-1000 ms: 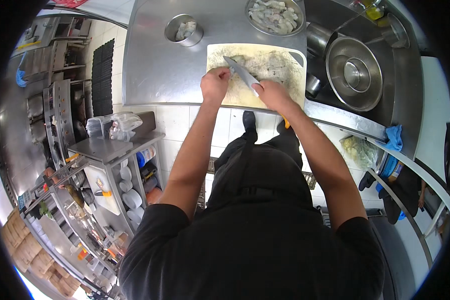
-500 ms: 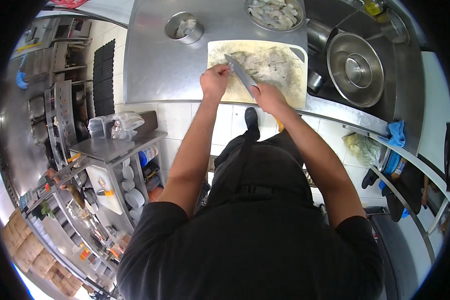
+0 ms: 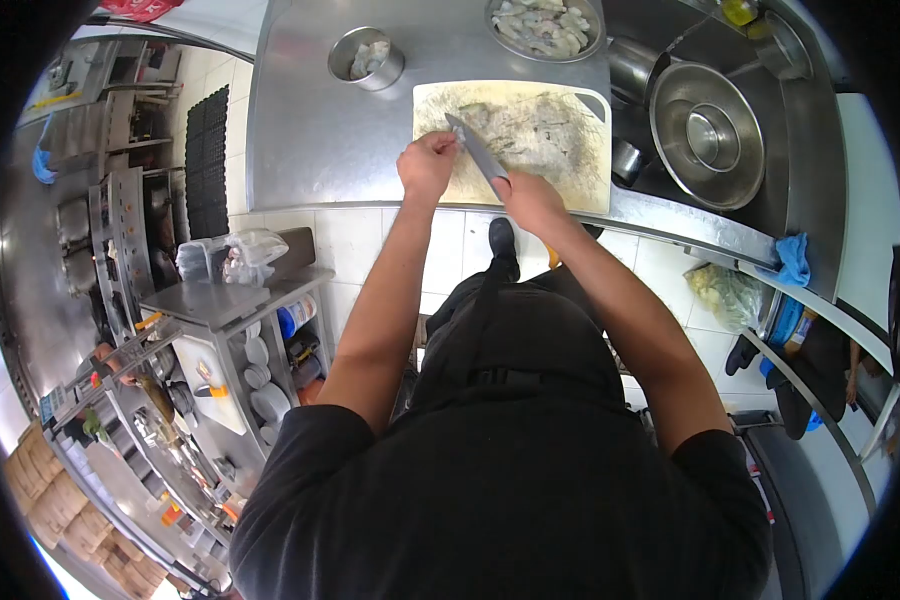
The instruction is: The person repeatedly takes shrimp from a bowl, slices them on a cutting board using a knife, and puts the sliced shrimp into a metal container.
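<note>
We see two bare hands at work over a cutting board (image 3: 580,185) at the near edge of a metal worktop (image 3: 315,140). Right hand (image 3: 533,202): fingers clamped on a knife (image 3: 480,152), gripping its near end at the board's near edge; handle mostly hidden by the hand. Blade slants up and left over the board, tip just beyond the left fingers. Left hand (image 3: 426,166): over the board's left part, fingertips pinched together on a small pale piece (image 3: 458,137) right by the blade. Piece mostly covered, so we can't tell its shape, nor whether the edge touches it.

Board surface is stained, with dark marks across the middle and a dark corner patch at upper right. Beyond its upper left, a metal pot (image 3: 387,79) stands upright with a few pale pieces (image 3: 371,58) inside. Beyond its upper right, a wide metal bowl (image 3: 547,58) holds a heap of pale, shrimp-like pieces (image 3: 541,25).

Right of the board, we note a small metal cup (image 3: 626,160) just beside it, then a large metal basin (image 3: 674,135) with a smaller round bowl (image 3: 704,134) inside. A blue cloth (image 3: 793,260) hangs near the worktop's right end.
</note>
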`<act>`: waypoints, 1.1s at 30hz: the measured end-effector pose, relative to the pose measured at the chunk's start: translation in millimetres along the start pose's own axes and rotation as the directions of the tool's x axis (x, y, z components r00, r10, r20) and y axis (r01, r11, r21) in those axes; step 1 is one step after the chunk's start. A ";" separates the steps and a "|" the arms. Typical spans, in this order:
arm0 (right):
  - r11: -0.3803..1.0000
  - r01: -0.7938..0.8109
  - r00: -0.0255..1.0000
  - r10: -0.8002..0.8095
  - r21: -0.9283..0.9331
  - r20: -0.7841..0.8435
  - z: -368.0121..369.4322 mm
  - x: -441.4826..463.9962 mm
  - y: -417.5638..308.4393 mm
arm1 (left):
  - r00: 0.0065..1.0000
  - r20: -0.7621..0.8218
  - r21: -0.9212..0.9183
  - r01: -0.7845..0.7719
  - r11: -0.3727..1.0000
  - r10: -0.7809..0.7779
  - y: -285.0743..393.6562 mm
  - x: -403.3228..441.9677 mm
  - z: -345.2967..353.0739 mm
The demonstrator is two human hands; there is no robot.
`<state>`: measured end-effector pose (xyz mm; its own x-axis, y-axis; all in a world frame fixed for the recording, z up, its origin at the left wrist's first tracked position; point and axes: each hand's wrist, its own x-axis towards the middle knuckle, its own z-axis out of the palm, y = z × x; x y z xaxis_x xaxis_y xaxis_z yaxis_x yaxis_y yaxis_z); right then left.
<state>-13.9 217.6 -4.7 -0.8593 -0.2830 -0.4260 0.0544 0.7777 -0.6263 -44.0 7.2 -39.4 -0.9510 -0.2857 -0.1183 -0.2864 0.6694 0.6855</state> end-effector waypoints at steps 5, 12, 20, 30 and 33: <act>1.000 -0.012 1.000 0.012 -0.026 -0.022 17.0 -9.9 1.4 | 0.998 -0.012 -0.007 0.065 0.998 -0.065 11.5 -8.1 -5.9; 0.998 -0.028 0.999 0.026 -0.059 -0.030 18.6 -39.4 -0.8 | 0.993 -0.033 -0.010 0.113 0.994 -0.113 6.2 -8.9 -0.6; 0.987 -0.069 0.994 0.081 -0.144 0.078 1.0 -67.3 -1.4 | 0.990 -0.062 0.003 0.128 0.992 -0.128 6.1 -11.7 -1.3; 0.962 -0.043 0.999 0.037 -0.269 -0.029 -28.1 -68.2 3.7 | 0.967 0.045 0.054 -0.252 0.966 0.250 -1.0 6.5 -3.9; 0.942 0.013 0.998 -0.030 -0.336 -0.046 -38.7 -53.8 -7.8 | 0.977 0.102 0.062 -0.194 0.979 0.187 0.0 13.9 -5.7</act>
<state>12.2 248.4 48.4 -0.8829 -0.2804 -0.3766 -0.1307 0.9172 -0.3764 -56.6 -0.7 -36.9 -0.9946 -0.0842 -0.0605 -0.1033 0.7535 0.6493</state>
